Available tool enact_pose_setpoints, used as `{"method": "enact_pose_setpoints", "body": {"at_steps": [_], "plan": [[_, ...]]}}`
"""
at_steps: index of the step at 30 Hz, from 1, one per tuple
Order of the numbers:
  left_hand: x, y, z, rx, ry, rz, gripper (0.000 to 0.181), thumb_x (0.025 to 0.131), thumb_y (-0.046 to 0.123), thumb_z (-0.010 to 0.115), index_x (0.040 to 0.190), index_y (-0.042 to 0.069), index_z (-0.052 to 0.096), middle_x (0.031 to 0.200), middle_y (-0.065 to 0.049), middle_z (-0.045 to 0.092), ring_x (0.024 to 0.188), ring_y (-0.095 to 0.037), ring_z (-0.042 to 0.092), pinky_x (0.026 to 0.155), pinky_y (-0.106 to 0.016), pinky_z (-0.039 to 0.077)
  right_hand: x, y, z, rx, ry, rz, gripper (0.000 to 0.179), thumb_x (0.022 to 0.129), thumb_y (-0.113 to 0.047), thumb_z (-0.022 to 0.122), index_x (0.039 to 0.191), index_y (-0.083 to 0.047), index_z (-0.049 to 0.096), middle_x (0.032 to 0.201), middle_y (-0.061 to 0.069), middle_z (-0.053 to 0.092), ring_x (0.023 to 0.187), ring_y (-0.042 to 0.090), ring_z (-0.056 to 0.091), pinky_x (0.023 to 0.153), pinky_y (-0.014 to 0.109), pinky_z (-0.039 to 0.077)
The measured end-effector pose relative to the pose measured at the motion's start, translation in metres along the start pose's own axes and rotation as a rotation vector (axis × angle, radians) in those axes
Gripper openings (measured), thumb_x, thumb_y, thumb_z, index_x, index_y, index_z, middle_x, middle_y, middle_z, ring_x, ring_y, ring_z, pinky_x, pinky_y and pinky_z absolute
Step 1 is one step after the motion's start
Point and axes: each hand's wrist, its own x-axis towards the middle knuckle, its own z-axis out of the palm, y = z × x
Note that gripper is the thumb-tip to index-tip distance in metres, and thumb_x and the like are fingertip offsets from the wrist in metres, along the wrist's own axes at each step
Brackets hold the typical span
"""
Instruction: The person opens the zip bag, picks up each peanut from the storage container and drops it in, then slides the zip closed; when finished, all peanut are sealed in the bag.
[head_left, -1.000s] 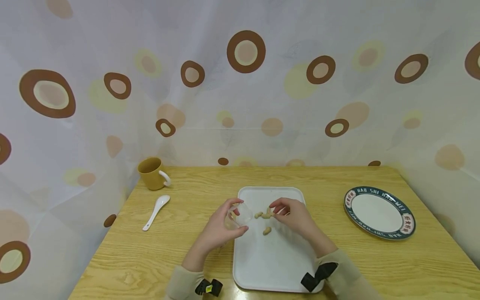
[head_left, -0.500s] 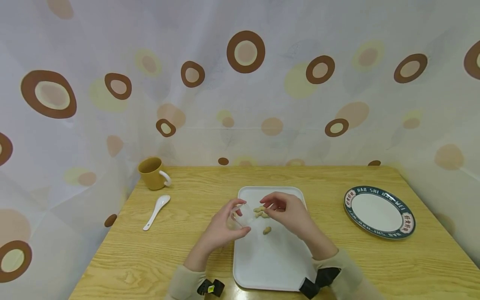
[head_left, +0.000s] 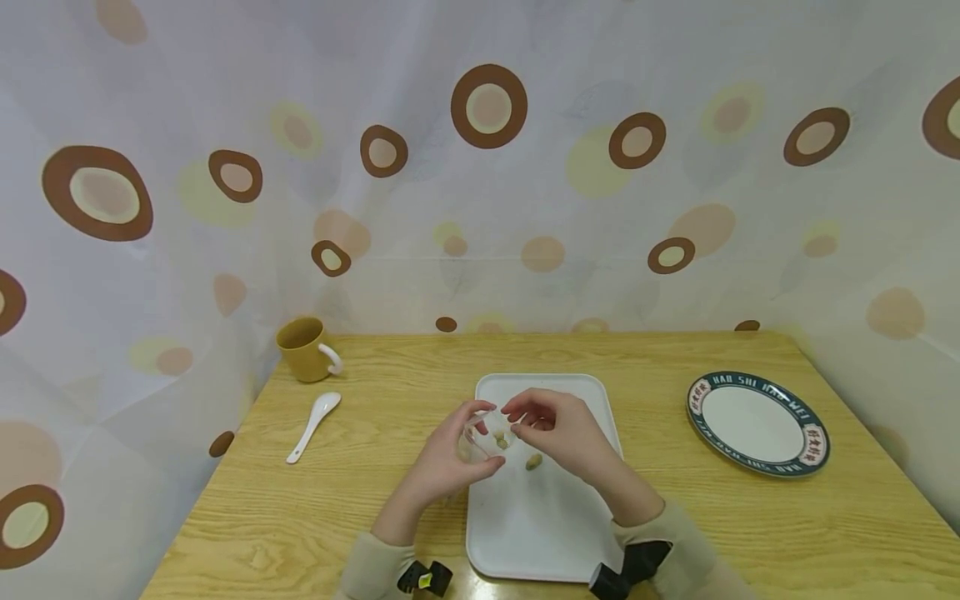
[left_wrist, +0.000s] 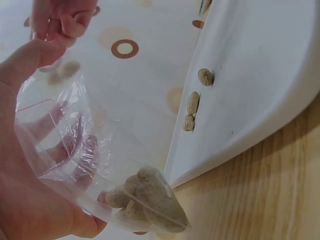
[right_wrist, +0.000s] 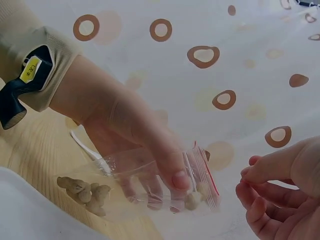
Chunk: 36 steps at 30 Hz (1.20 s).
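My left hand (head_left: 450, 454) holds a clear zip bag (left_wrist: 112, 155) by its mouth, with the fingers and thumb spreading it. Several peanuts (left_wrist: 145, 200) are bunched in the bag's bottom corner. More peanuts (right_wrist: 195, 197) show just inside the mouth, by the red zip line. Beside that opening is my right hand (head_left: 551, 425), its fingers loosely bent and no peanut visible between them in the right wrist view. On the white tray (head_left: 543, 533) lies a peanut (head_left: 534, 461). The left wrist view shows another peanut (left_wrist: 192, 107) near the tray's edge.
A white spoon (head_left: 315, 425) lies on the wooden table at the left, in front of a yellow mug (head_left: 306, 360). At the right stands a large plate (head_left: 753, 421) with a dark patterned rim. A patterned curtain surrounds the table.
My right hand has moved left from the peanuts on the tray to the bag's mouth. Peanuts it gathered now show inside the mouth. My left hand has stayed nearly still with the bag.
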Motion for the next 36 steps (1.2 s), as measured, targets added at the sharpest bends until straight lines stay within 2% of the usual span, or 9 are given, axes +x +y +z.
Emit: {"method": "enact_pose_setpoints", "body": {"at_steps": [11, 20, 23, 28, 33, 36], "plan": [[-0.002, 0.001, -0.004, 0.043, 0.026, -0.02, 0.065, 0.08, 0.026, 0.08, 0.137, 0.016, 0.049, 0.113, -0.016, 0.062, 0.101, -0.029, 0.056, 0.08, -0.037, 0.044, 0.001, 0.021, -0.006, -0.09, 0.028, 0.035, 0.018, 0.085, -0.002, 0.072, 0.101, -0.011, 0.073, 0.092, 0.004, 0.071, 0.077, 0.011, 0.064, 0.069, 0.023, 0.052], [-0.003, 0.0, -0.007, 0.048, 0.043, -0.037, 0.065, 0.08, 0.026, 0.08, 0.137, 0.015, 0.05, 0.11, -0.01, 0.06, 0.096, -0.02, 0.053, 0.076, -0.035, 0.045, 0.003, 0.05, -0.002, -0.162, -0.043, 0.103, 0.019, 0.085, -0.001, 0.071, 0.103, -0.007, 0.072, 0.093, 0.004, 0.07, 0.078, 0.011, 0.062, 0.067, 0.024, 0.051], [-0.003, -0.002, -0.008, 0.048, 0.044, -0.037, 0.065, 0.08, 0.026, 0.08, 0.137, 0.016, 0.05, 0.109, -0.009, 0.06, 0.096, -0.02, 0.053, 0.076, -0.035, 0.045, 0.004, 0.061, 0.001, -0.186, -0.079, 0.115, 0.021, 0.083, 0.0, 0.072, 0.103, -0.006, 0.071, 0.095, 0.006, 0.071, 0.079, 0.011, 0.061, 0.066, 0.024, 0.05], [-0.003, -0.002, -0.008, 0.036, 0.038, -0.038, 0.065, 0.081, 0.028, 0.08, 0.138, 0.017, 0.049, 0.113, -0.013, 0.06, 0.099, -0.024, 0.054, 0.078, -0.037, 0.045, 0.004, 0.074, 0.006, -0.206, -0.126, 0.137, 0.023, 0.081, 0.002, 0.073, 0.102, -0.006, 0.071, 0.096, 0.009, 0.071, 0.078, 0.013, 0.059, 0.066, 0.024, 0.05], [-0.003, -0.003, -0.009, 0.035, 0.038, -0.028, 0.066, 0.081, 0.027, 0.08, 0.137, 0.015, 0.049, 0.112, -0.012, 0.061, 0.099, -0.025, 0.055, 0.078, -0.036, 0.045, 0.005, 0.083, 0.009, -0.224, -0.133, 0.199, 0.025, 0.079, 0.004, 0.074, 0.1, -0.009, 0.072, 0.091, 0.004, 0.068, 0.075, 0.013, 0.055, 0.062, 0.024, 0.047], [-0.003, -0.003, -0.01, 0.037, 0.043, -0.021, 0.065, 0.08, 0.025, 0.08, 0.137, 0.015, 0.05, 0.112, -0.012, 0.061, 0.099, -0.026, 0.056, 0.078, -0.036, 0.044, 0.005, 0.086, 0.01, -0.243, -0.139, 0.197, 0.025, 0.077, 0.005, 0.075, 0.098, -0.009, 0.073, 0.088, 0.002, 0.067, 0.072, 0.012, 0.053, 0.062, 0.023, 0.046]]}}
